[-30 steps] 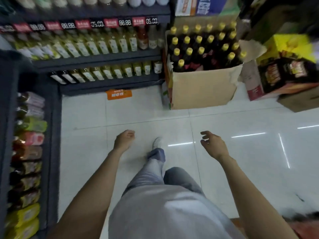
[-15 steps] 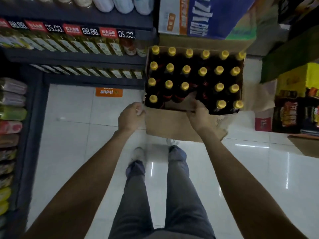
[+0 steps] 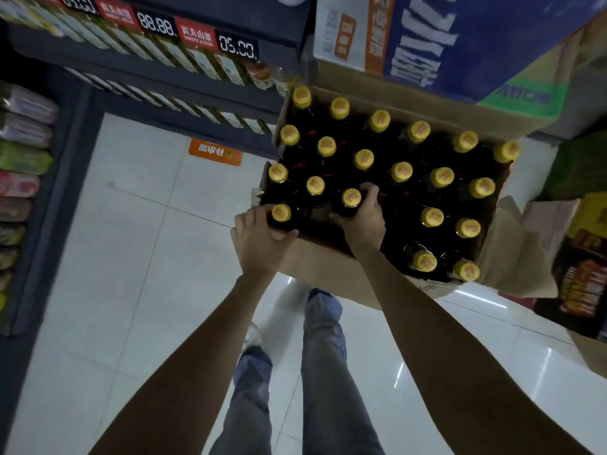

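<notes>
An open cardboard box [image 3: 331, 266] stands on the shop floor, filled with several dark bottles with yellow caps. My left hand [image 3: 258, 244] grips the bottle at the box's near left corner [image 3: 281, 213], fingers curled round its neck. My right hand [image 3: 364, 221] grips a second bottle [image 3: 350, 197] one row further in, thumb and fingers round its shoulder. Both bottles stand upright among the others.
A dark shelf unit with bottles and price tags [image 3: 197, 37] runs along the back left, and a second shelf [image 3: 23, 178] lines the left side. A blue and white carton [image 3: 443, 41] sits behind the box. More cartons [image 3: 578, 277] stand at right. My legs [image 3: 325, 372] are on the white tiled floor.
I have stepped up to the box. Both hands moved from its front edge onto two yellow-capped bottles and closed round them.
</notes>
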Motion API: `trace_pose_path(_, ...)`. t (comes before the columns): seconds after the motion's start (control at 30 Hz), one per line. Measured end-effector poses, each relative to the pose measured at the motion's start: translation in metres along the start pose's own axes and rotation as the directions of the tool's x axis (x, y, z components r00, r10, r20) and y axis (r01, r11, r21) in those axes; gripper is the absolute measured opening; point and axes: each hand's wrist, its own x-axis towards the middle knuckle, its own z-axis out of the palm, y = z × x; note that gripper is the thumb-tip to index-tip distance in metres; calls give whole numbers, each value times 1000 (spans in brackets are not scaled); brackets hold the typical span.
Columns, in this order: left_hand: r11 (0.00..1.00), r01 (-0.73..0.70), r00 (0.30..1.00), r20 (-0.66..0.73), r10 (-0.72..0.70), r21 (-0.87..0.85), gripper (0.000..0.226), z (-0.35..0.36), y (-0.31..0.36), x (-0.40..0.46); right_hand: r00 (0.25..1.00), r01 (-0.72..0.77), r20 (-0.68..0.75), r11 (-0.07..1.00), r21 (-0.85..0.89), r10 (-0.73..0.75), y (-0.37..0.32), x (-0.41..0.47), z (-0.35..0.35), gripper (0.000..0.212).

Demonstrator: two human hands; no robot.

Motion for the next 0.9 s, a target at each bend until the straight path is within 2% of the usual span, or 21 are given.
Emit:
trace_pose_path(0.13, 998, 62, 998, -28, -63, -28, 70, 17, 21, -1, 996, 51, -74, 998, 41, -48, 3, -8, -5, 66)
trace_pose_path(0.27, 977, 213, 977, 6, -213, -22, 88, 30, 33, 2, 984, 103, -152, 990, 95, -88, 1, -29, -23, 66)
trace_pose_path(0.37, 969, 246, 969, 6, -246, 13, 82, 33, 34, 6, 977, 139, -183, 980, 141, -112, -6, -49, -42, 72)
trace_pose_path(0.47, 982, 190, 980, -48, -191, -15, 75, 25, 30, 4, 967, 196, -197, 965, 176, -161, -16, -72, -67, 73)
trace_pose_path(0.6, 963, 6, 990, -136, -44, -269, 73, -7, 18, -13, 932, 329, -218, 927, 177, -290, -40, -105, -103, 71)
trace_pose_path(0.67, 895, -76, 983, -183, -7, -439, 73, -42, 13, -31, 901, 419, -226, 881, 223, -371, -60, -123, -118, 70)
trace_pose_path(0.77, 686, -170, 971, -237, -5, -708, 68, -108, -4, -68, 855, 518, -190, 810, 275, -482, -97, -151, -133, 67)
trace_pose_path(0.9, 491, -223, 956, -288, -60, -842, 63, -194, -49, -120, 816, 540, -28, 743, 395, -578, -150, -195, -131, 62)
